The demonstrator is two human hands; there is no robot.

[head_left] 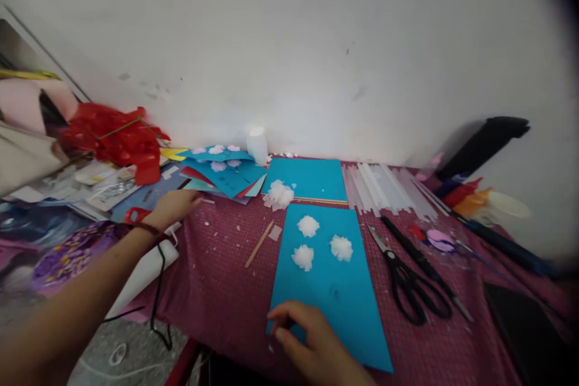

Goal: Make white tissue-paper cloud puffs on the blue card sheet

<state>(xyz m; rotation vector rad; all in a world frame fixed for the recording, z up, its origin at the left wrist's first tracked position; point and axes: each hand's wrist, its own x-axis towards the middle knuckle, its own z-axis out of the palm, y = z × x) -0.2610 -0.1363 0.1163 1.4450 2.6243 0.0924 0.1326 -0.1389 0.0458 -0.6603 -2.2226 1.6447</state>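
A blue sheet of card point(325, 295) lies on the cloth in front of me, with three white crumpled paper puffs point(308, 226) on its upper half. My right hand point(312, 338) is over the card's near left edge. Its fingers are loosely bent, thumb and index apart, with nothing visible between them. My left hand point(178, 206) reaches over the left side of the table, beside red scissor-like handles point(136, 215). Its fingers are blurred and partly hidden. A wooden stick point(259, 244) and a larger white paper puff point(278, 195) lie left of the card.
Black-handled scissors point(402, 277) and a black pen-like tool point(420, 259) lie right of the card. Behind are more blue card point(307, 178), translucent sticks point(384, 187) and a white bottle point(257, 145). Decorated blue sheets point(226, 175) and red plastic point(117, 132) lie left.
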